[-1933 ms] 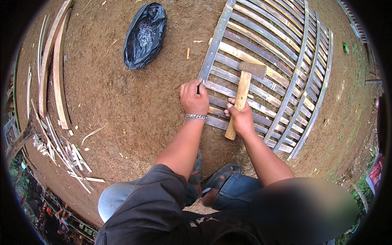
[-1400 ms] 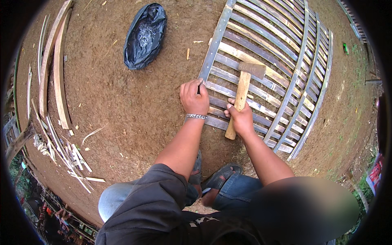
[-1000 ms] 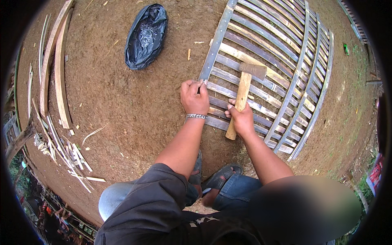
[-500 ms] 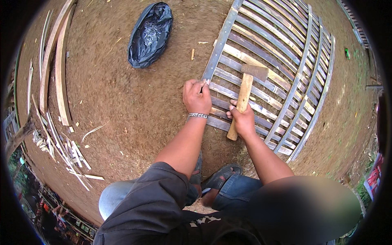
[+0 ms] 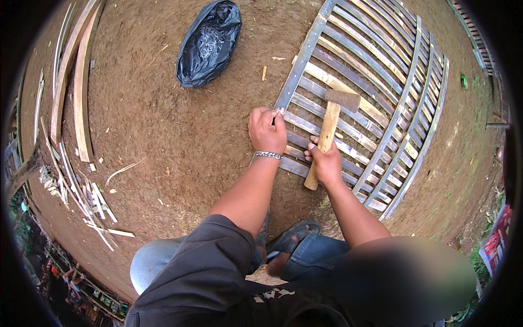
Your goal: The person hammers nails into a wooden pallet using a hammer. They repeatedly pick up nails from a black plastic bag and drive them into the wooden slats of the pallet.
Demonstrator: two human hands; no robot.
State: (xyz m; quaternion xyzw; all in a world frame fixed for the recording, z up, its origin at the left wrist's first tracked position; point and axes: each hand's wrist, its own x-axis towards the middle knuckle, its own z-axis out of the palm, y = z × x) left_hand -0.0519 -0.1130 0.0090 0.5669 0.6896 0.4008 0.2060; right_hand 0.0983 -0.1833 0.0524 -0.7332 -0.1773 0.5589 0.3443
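Nearest the camera, bent knees in blue jeans [image 5: 305, 259] and a sandalled foot [image 5: 294, 237] rest on the bare brown earth [image 5: 163, 141]. Just beyond, the right hand [image 5: 326, 163] is wrapped around the lower handle of a wooden mallet [image 5: 329, 131], whose head lies on the slats. Beside it, the left hand [image 5: 267, 129], a metal bracelet [image 5: 267, 155] at its wrist, pinches its fingertips narrowly against the grey side rail of a bamboo slat panel [image 5: 376, 92]; what it pinches is too small to tell. The panel lies flat on the ground, stretching away to the upper right. Farther left lie split strips [image 5: 81, 191] and long planks [image 5: 76, 87]. Farthest, a black plastic bag [image 5: 210, 43] sits open.
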